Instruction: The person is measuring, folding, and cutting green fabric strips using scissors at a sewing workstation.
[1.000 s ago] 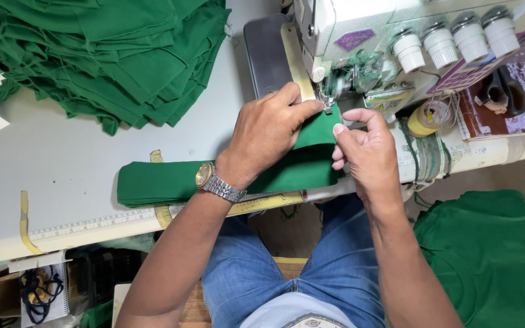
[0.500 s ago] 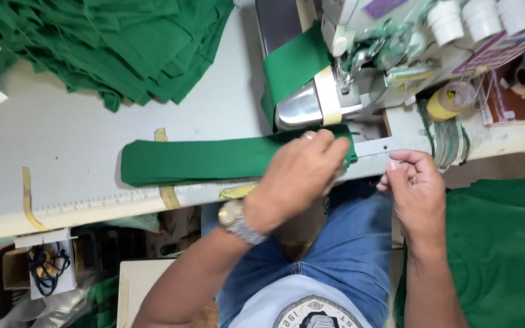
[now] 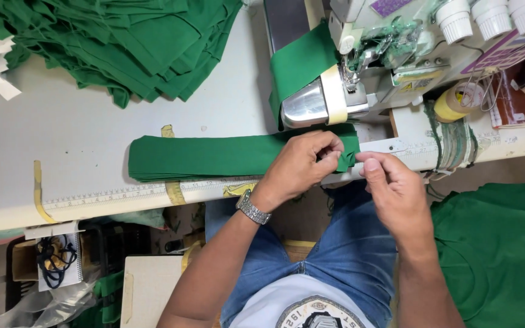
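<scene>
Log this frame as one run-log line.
left hand: pinching end of green fabric strip | right hand: fingertips at same strip end | strip: flat along table edge | sewing machine: behind hands

A long folded strip of green cloth (image 3: 214, 157) lies flat along the table's (image 3: 80, 146) front edge, its right end pinched.

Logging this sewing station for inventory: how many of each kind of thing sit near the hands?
Sewing machine: 1
Held green strip: 1
Green strip over machine: 1
White thread cones: 3
Yellow tape roll: 1
Total: 7
</scene>
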